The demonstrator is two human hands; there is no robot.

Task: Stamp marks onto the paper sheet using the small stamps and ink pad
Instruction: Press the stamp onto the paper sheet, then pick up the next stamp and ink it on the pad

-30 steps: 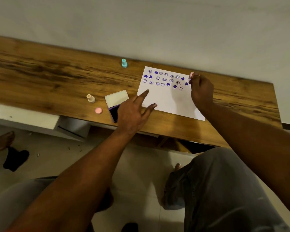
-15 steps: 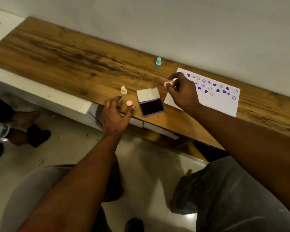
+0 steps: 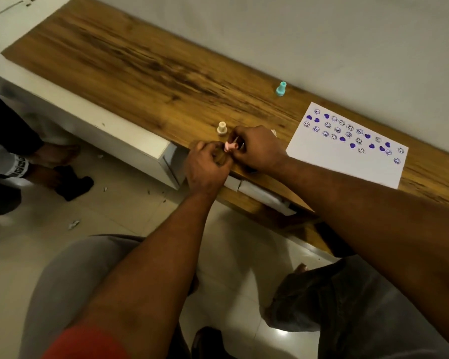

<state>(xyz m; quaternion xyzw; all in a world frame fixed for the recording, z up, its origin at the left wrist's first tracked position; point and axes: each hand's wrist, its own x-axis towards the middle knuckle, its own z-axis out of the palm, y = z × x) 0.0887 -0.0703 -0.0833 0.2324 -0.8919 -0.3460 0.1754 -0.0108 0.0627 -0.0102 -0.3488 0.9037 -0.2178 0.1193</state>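
Observation:
My right hand (image 3: 257, 149) pinches a small pink stamp (image 3: 230, 146), held sideways just above the wooden table's front edge. My left hand (image 3: 208, 164) meets it from the left, with its fingertips closed on the stamp's wider pink cap end. A beige stamp (image 3: 222, 128) stands upright just behind the hands. A teal stamp (image 3: 281, 88) stands near the wall. The white paper sheet (image 3: 347, 161) lies to the right, with rows of purple smiley and heart marks across its top. My right hand covers the ink pad; only a pale corner (image 3: 273, 132) shows.
The wooden table (image 3: 140, 63) runs along a white wall, with a white cabinet edge (image 3: 130, 141) below its front. Another person's feet (image 3: 49, 161) are on the tiled floor at left. My knees are under the table edge.
My right hand has carried the pink stamp from the paper leftwards over the ink pad. My left hand left the paper, reached the pink cap on the table and closed against the stamp.

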